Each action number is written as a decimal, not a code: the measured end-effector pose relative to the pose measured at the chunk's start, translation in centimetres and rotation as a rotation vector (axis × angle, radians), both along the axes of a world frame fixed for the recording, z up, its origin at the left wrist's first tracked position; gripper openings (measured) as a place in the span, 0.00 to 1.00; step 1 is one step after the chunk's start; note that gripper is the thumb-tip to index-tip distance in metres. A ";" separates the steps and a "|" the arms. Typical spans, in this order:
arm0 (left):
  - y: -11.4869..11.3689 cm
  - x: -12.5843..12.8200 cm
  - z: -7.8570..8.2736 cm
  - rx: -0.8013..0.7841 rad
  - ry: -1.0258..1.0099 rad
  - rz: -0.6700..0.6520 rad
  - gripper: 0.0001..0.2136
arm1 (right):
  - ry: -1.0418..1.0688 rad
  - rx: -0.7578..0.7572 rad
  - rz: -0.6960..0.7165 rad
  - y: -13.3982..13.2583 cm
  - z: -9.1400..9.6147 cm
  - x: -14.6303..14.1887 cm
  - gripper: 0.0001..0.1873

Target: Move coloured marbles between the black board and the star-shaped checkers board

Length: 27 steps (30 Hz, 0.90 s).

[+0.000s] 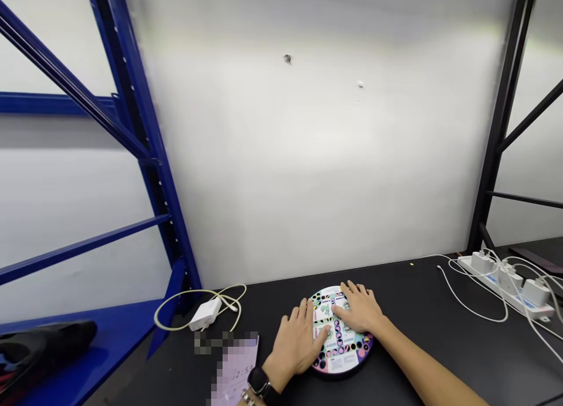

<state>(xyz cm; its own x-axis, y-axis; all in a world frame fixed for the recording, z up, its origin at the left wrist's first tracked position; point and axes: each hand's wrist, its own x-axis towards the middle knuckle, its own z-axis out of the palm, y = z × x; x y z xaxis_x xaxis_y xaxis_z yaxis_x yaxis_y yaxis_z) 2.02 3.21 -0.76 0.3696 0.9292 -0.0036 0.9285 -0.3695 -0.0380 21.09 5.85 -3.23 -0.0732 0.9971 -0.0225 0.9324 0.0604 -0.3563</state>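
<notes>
A round, flat box or board [343, 353] with a colourful printed top lies on the black table [422, 330] near the front. My left hand [297, 342] lies flat on its left side, fingers stretched out, with a black watch on the wrist. My right hand [360, 307] rests on the upper right part of the round box, fingers spread and pointing left. Neither hand grips it; both press or rest on top.
A white charger with a coiled cable [206, 315] lies at the left. A pale purple paper [240, 368] sits by my left wrist. A white power strip with plugs and cables [505, 280] is at the right. Blue shelving [145, 159] stands left, a black frame [501, 118] right.
</notes>
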 end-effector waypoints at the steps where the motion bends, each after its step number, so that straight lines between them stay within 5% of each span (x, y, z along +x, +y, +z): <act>1: 0.0 0.1 0.0 0.000 -0.003 0.004 0.35 | 0.004 0.006 0.001 0.0 0.0 0.0 0.43; 27: 0.7 0.2 -0.3 -0.045 -0.002 0.008 0.37 | 0.054 0.063 0.014 0.0 0.0 0.2 0.42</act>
<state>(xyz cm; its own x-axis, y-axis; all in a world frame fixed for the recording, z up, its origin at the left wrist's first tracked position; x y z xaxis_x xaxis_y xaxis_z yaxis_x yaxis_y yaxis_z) 2.18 3.88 -1.08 0.3622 0.9311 -0.0443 0.9315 -0.3633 -0.0199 21.26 5.81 -3.27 -0.0867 0.9952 0.0450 0.9109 0.0975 -0.4010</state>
